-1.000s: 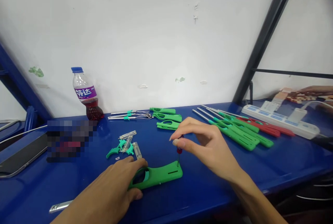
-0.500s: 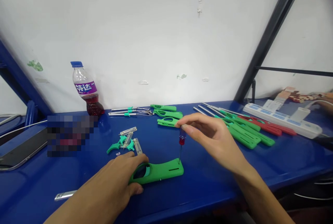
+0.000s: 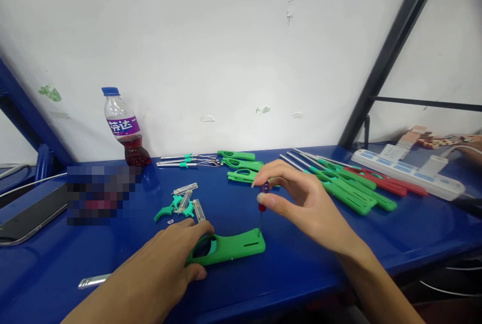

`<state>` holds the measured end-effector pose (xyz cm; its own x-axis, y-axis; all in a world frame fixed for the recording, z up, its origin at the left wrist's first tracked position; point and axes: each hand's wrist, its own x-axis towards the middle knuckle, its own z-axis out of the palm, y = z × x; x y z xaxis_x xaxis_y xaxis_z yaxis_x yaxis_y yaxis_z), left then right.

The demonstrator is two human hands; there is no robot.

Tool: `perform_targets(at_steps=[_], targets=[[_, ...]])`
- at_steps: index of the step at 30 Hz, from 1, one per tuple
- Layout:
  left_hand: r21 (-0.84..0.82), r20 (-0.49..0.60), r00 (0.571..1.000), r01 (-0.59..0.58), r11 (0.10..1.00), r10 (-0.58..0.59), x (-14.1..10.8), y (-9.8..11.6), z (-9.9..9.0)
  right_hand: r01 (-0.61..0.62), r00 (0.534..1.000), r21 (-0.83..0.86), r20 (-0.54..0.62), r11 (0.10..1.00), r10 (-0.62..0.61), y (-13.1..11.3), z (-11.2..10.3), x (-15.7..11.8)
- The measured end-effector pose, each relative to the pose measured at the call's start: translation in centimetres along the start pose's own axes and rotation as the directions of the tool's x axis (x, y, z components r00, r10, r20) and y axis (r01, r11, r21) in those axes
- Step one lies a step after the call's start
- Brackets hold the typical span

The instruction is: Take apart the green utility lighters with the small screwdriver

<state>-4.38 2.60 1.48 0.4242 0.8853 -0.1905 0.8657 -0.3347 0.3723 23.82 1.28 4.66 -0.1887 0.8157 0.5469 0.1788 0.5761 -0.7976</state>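
In your head view, the green casing lies on the blue table at 6 o'clock. Your left hand grasps its looped end between thumb and fingers. Your right hand pinches the screwdriver by its handle, shaft near upright, tip at the casing's 2 o'clock corner. From the casing, clear tanks and teal parts sit between 10 and 11, green shells at 12, long lighters at 2. A silver tube shows past your left forearm, between 8 and 9.
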Motion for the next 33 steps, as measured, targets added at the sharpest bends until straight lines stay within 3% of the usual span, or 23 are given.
perform_targets(at_steps=[6,11,18,24,33], targets=[[-0.025,0.003,1.0,0.011,1.0,-0.011,0.1,0.4,-0.2,0.0,1.0,-0.064,0.023,0.998,0.001,0.0,0.2,-0.1],[-0.014,0.034,0.999,0.024,1.0,-0.024,0.1,1.0,-0.5,0.077,0.997,-0.087,0.014,0.993,-0.076,0.0,0.3,-0.1],[-0.047,-0.035,0.999,-0.009,0.999,0.007,0.3,-0.1,0.1,0.108,0.994,-0.13,0.029,0.986,-0.106,0.3,0.5,-0.2],[-0.048,0.024,1.0,-0.017,0.999,0.019,0.4,-0.3,-0.1,0.225,0.974,-0.26,0.052,0.939,-0.219,0.5,0.6,-0.1],[-0.005,0.041,0.999,0.03,1.0,-0.029,0.7,1.2,-0.7,0.223,0.971,-0.3,0.152,0.927,-0.185,0.3,0.5,-0.3]])
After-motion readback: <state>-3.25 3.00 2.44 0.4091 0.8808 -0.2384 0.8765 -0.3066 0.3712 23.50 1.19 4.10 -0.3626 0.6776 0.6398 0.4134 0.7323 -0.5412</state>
